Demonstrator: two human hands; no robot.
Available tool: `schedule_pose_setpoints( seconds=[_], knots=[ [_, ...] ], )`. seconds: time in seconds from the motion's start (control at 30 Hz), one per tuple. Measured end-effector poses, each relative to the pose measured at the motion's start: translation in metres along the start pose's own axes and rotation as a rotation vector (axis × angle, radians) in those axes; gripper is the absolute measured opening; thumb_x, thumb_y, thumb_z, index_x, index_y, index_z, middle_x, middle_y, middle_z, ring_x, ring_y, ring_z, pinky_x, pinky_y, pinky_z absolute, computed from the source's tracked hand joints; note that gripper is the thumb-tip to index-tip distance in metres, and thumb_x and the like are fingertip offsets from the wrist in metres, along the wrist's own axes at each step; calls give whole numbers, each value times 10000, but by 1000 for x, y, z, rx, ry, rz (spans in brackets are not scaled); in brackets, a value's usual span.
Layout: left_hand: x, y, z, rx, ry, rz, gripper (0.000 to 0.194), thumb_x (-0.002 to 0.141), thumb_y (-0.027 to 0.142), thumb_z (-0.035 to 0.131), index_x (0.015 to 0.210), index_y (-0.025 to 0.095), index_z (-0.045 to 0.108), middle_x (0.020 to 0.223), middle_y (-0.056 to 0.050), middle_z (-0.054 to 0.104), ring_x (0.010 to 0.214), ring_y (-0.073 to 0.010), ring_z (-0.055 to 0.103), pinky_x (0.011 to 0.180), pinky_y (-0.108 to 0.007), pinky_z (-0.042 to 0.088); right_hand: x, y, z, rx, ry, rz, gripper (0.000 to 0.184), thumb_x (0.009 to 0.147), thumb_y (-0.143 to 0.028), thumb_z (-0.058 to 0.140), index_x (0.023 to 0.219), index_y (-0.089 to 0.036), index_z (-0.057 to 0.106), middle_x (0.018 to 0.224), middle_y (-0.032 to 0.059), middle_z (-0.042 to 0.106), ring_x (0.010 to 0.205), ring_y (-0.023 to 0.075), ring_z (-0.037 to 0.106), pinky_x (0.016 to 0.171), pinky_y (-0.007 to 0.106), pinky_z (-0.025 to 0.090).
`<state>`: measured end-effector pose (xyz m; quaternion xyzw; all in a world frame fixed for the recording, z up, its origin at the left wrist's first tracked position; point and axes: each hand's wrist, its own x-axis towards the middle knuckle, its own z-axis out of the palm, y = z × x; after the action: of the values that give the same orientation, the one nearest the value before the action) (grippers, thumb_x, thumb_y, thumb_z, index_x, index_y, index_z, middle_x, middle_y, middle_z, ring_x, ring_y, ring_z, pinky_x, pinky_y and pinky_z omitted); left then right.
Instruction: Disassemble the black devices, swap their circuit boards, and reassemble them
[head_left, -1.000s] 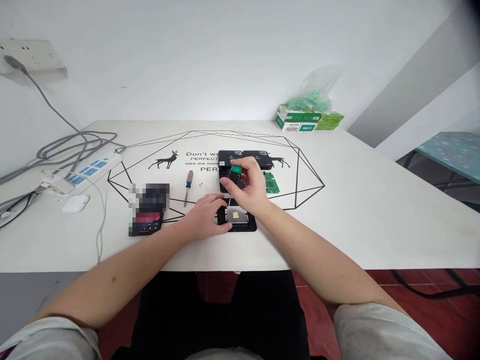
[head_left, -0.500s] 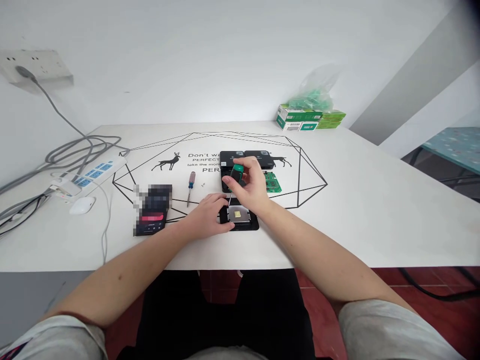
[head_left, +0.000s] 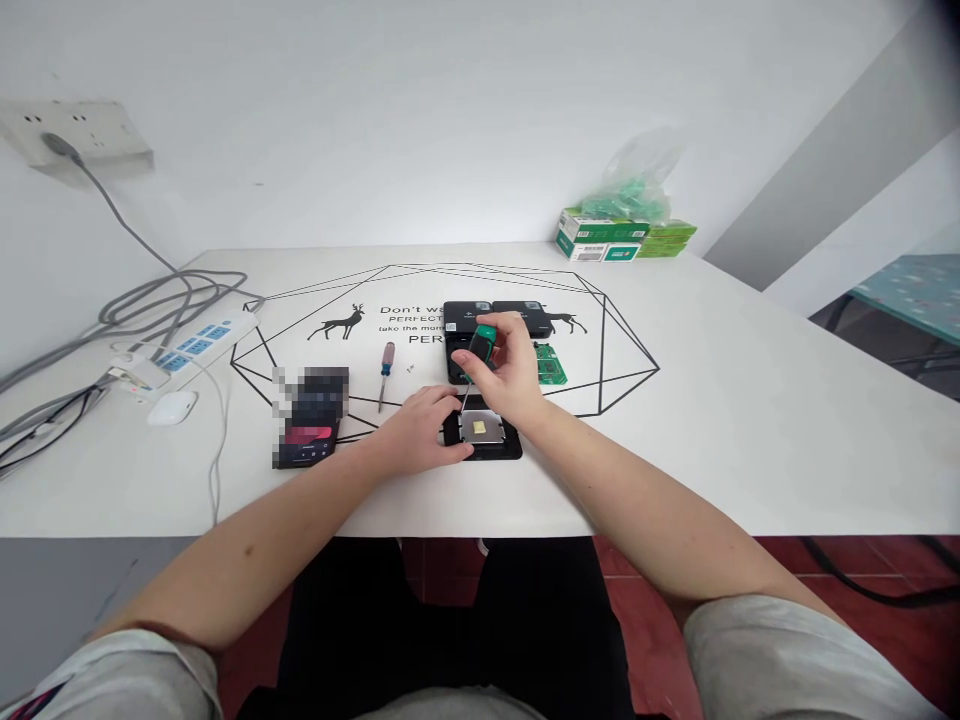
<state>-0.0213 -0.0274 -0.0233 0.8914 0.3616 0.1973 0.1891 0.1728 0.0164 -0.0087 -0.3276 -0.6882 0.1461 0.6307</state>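
Note:
My right hand (head_left: 508, 368) is closed around the green and black handle of a screwdriver (head_left: 484, 343). Its shaft slants down to the upper left corner of a black device housing (head_left: 512, 450). Inside the housing lies a silver metal plate (head_left: 495, 427) with a small pale yellow square pad (head_left: 478, 427) on it. Gripping the housing's left side is my left hand (head_left: 424, 430), fingers at the upper corner and thumb at the lower edge. The screwdriver's tip is too small to make out. Just behind stand black boxes (head_left: 466, 315) and a green circuit board (head_left: 551, 365).
A second screwdriver (head_left: 385, 372) lies left of my hands, near tiny screw-like bits (head_left: 410, 368). Further left are a phone (head_left: 311, 435), partly pixelated, a white earbud case (head_left: 172, 407), a power strip (head_left: 202, 342) and coiled cables (head_left: 150, 300). Green-white boxes (head_left: 604, 235) stand at the back right.
The whole view has shifted slightly, so everything sits a little further right. The screwdriver handle has tilted slightly more to the right; both hands keep their holds.

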Motion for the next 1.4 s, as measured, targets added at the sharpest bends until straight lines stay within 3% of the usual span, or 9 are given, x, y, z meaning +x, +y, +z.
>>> schedule_pose_setpoints(
  seconds=[0.33, 0.43, 0.63, 0.73, 0.93, 1.13, 1.23, 1.4],
  knots=[
    [1, 5, -7, 1, -46, 1, 391, 897, 401, 776, 1216, 201, 670, 1342, -167, 654, 1358, -379, 579, 1163, -573, 488, -5, -6, 5, -8, 10, 10, 559, 811, -453, 897, 1232, -297, 564, 1166, 58, 584, 974, 222, 621, 703, 368, 541],
    [1, 6, -9, 1, -54, -14, 387, 899, 402, 774, 1206, 191, 669, 1334, -170, 642, 1362, -378, 572, 1166, -564, 488, -3, -11, 4, -5, -24, 20, 498, 851, -428, 863, 1234, -298, 574, 1137, 54, 598, 937, 217, 615, 706, 377, 535],
    [0, 7, -10, 14, -73, -30, 440, 910, 414, 764, 1283, 207, 656, 1407, -161, 610, 1395, -369, 544, 1201, -559, 467, 4, -16, -3, 91, -144, -129, 417, 956, -354, 737, 1338, -343, 568, 1151, 45, 648, 892, 207, 595, 820, 427, 549],
    [-2, 6, -9, 39, -85, -24, 446, 927, 428, 753, 1297, 199, 655, 1472, -169, 588, 1446, -371, 506, 1234, -557, 432, 6, -14, -6, 129, -183, -134, 303, 966, -346, 720, 1253, -326, 626, 1082, 37, 659, 892, 206, 590, 800, 410, 521],
    [-4, 4, -7, 100, -129, -43, 549, 941, 506, 736, 1375, 193, 616, 1580, -185, 514, 1517, -401, 436, 1259, -612, 375, 13, -7, -13, 434, -307, 109, 262, 947, -405, 775, 1182, -303, 717, 1069, 26, 688, 864, 166, 613, 773, 364, 534],
    [-4, 5, -10, 117, -174, -51, 590, 968, 547, 695, 1424, 189, 582, 1586, -198, 503, 1541, -411, 404, 1255, -619, 369, 15, -8, -17, 884, -558, 400, 479, 936, -477, 800, 1385, -378, 661, 1029, -16, 717, 833, 136, 672, 810, 351, 588],
    [-3, 5, -11, 113, -178, -48, 572, 973, 556, 690, 1403, 192, 593, 1584, -197, 508, 1530, -403, 419, 1259, -604, 365, 14, -10, -14, 945, -520, 496, 378, 956, -487, 778, 1303, -377, 675, 1061, -15, 720, 828, 128, 693, 802, 336, 595],
    [-3, 4, -9, 80, -163, -44, 582, 970, 556, 689, 1416, 198, 582, 1608, -202, 491, 1541, -401, 409, 1259, -611, 361, 16, -13, -8, 795, -176, 403, 344, 792, -469, 937, 1000, -292, 726, 1055, -29, 654, 831, 99, 642, 753, 269, 565]
  ],
)
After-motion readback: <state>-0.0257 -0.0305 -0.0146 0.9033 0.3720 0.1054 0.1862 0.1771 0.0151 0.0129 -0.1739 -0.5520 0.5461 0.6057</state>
